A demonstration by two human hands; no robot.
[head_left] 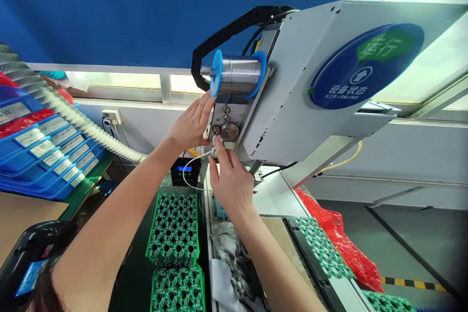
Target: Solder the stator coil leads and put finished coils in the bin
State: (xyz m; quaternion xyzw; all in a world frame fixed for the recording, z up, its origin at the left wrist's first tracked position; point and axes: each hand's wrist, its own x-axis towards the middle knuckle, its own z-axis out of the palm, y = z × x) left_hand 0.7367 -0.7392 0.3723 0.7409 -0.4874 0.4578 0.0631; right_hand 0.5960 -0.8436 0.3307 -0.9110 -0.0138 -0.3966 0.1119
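Note:
A spool of solder wire (239, 72) with blue flanges is mounted on the side of a white machine (292, 87). Its wire runs down to a metal feeder (228, 122) with small rollers and a round knob. My left hand (193, 122) rests against the feeder's left side, fingers stretched out and its thumb lower down. From below, my right hand (232, 180) reaches up, index finger and thumb around the end of a thin white tube (186, 168) at the bottom of the feeder. The fingertips partly cover the tube's end.
Stacked green circuit boards (173, 229) lie below, left of a metal rail. A small display box (185, 171) stands behind them. Blue bins (47, 146) and a ribbed hose (87, 117) are at left. Red bubble wrap (340, 239) and more boards lie at right.

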